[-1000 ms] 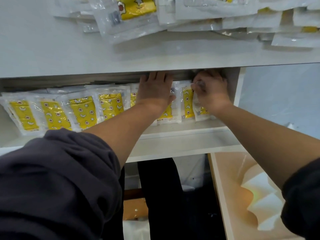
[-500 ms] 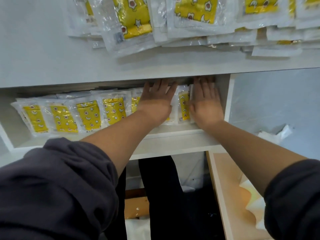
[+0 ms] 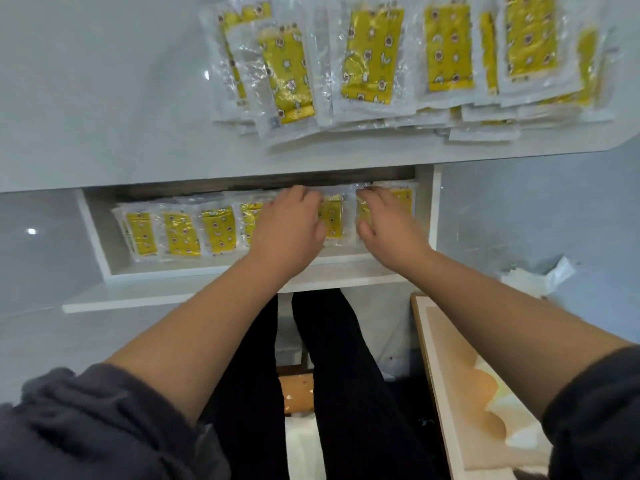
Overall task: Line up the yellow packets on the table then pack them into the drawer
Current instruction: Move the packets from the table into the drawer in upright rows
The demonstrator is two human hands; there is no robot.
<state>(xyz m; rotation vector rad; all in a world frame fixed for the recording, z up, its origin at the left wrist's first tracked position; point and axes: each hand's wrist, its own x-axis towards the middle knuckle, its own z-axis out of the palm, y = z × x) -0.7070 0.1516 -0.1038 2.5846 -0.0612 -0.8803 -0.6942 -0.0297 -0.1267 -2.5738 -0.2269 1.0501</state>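
A row of yellow packets [image 3: 180, 233] in clear wrappers lies side by side in the open white drawer [image 3: 93, 237] under the table top. My left hand [image 3: 287, 226] rests on the packets right of the row's middle, fingers bent down over them. My right hand [image 3: 388, 226] lies on the packets at the drawer's right end, thumb spread to the left. One packet [image 3: 332, 216] shows between the two hands. A loose, overlapping pile of more yellow packets [image 3: 374, 64] sits on the white table [image 3: 104, 98], back right.
A tan wooden board [image 3: 450, 358] stands at the lower right beside my legs in black trousers [image 3: 346, 375]. Crumpled white paper [image 3: 540, 275] lies on the grey floor to the right. A wooden stool [image 3: 298, 393] shows between my legs.
Both hands have stayed on the packets in the drawer. My right hand went from gripping at the far right corner to lying flatter. The view has pulled back and shows more of the table pile.
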